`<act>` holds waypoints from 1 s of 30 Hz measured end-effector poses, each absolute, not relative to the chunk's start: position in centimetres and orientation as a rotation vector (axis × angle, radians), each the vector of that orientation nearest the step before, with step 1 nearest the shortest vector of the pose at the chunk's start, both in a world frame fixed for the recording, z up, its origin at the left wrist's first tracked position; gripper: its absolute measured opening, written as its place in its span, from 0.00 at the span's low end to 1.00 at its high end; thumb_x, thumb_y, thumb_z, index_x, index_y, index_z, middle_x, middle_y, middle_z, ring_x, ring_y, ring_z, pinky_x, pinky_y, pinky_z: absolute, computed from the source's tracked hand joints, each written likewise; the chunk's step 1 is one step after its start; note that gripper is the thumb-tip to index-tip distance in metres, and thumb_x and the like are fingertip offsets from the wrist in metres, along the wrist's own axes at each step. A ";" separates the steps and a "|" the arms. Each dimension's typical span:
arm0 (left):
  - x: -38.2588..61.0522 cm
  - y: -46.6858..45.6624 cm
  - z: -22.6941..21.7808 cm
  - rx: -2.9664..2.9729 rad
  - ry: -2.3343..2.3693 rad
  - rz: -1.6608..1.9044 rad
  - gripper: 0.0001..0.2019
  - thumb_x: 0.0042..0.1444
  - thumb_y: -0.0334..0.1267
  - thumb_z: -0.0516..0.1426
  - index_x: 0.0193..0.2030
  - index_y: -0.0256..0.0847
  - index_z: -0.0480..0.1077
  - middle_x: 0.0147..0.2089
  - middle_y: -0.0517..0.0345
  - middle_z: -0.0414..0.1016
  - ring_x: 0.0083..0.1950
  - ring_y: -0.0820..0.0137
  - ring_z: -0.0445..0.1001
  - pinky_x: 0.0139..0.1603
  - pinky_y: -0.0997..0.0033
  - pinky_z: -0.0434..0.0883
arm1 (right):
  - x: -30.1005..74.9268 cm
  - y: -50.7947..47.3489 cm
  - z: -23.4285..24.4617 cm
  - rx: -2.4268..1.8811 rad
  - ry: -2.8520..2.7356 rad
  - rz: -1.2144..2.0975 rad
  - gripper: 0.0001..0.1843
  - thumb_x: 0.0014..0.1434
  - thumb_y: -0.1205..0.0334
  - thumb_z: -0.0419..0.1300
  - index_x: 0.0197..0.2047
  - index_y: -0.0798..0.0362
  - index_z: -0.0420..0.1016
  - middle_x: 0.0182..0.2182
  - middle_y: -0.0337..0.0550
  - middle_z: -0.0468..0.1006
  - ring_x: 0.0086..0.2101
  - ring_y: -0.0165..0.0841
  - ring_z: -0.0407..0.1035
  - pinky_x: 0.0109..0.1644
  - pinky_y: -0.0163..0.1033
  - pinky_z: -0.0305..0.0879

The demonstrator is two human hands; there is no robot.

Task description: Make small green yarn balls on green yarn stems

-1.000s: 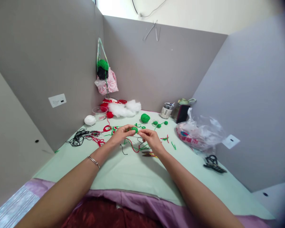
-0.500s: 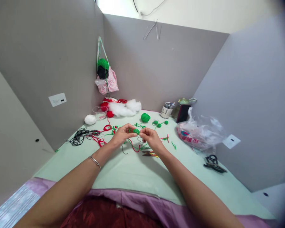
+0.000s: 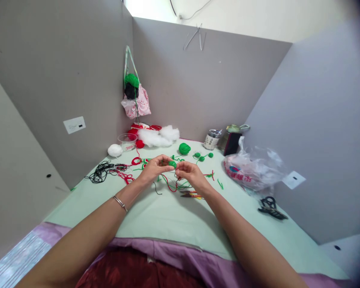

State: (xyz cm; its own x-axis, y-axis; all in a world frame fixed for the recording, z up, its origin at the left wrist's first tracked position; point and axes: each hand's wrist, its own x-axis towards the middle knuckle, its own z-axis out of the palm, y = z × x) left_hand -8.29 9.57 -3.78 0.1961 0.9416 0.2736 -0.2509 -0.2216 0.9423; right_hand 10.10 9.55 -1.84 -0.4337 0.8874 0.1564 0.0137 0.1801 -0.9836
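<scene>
Over the middle of the pale green table (image 3: 156, 216), my left hand (image 3: 154, 169) pinches a small green yarn ball (image 3: 172, 164) between thumb and fingers. My right hand (image 3: 191, 175) meets it from the right, fingers pinched together at the ball or at a thread coming off it; I cannot make out which. Loose red and green yarn strands (image 3: 171, 185) lie on the table right under both hands. A silver bracelet (image 3: 119, 203) sits on my left wrist.
Black yarn tangle (image 3: 100, 172) at left, a white ball (image 3: 115, 150), a clear cup (image 3: 127, 141), white stuffing (image 3: 157, 137), a green yarn ball (image 3: 184, 149). A tin (image 3: 210, 140), plastic bag (image 3: 253, 168) and black scissors (image 3: 271, 207) lie right. A pink bag (image 3: 136, 105) hangs on the partition.
The hands have drawn slightly closer together around the green ball; the view has shifted a little. Nothing else on the table moved.
</scene>
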 end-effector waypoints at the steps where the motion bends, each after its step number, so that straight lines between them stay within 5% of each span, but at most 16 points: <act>1: -8.2 9.6 -3.8 1.331 0.733 1.309 0.14 0.44 0.36 0.68 0.37 0.38 0.72 0.33 0.60 0.74 0.35 0.74 0.71 0.40 0.73 0.65 | 10.0 9.6 -1.9 -0.856 -1.631 1.362 0.13 0.47 0.59 0.67 0.34 0.54 0.71 0.25 0.35 0.71 0.26 0.27 0.66 0.33 0.36 0.65; 17: -7.7 9.0 -4.0 1.580 0.746 1.324 0.15 0.45 0.36 0.67 0.38 0.38 0.70 0.39 0.57 0.71 0.42 0.70 0.71 0.46 0.69 0.66 | 10.0 10.0 -2.4 -0.834 -1.573 1.388 0.10 0.46 0.65 0.66 0.34 0.54 0.72 0.26 0.37 0.75 0.28 0.28 0.68 0.35 0.36 0.66; 30: -7.3 9.1 -4.4 1.567 0.785 1.321 0.15 0.48 0.40 0.65 0.42 0.37 0.73 0.39 0.55 0.75 0.41 0.69 0.72 0.45 0.69 0.67 | 10.6 9.8 -1.6 -0.914 -1.436 1.583 0.16 0.47 0.59 0.68 0.39 0.54 0.75 0.30 0.42 0.78 0.32 0.32 0.73 0.41 0.40 0.70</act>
State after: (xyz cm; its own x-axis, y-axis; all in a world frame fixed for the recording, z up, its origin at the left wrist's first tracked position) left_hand -7.30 9.14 -4.44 0.2232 0.8933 0.3902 -0.0839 -0.3812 0.9207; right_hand 10.56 9.78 -1.63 -0.4239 0.9057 -0.0011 -0.0874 -0.0422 -0.9953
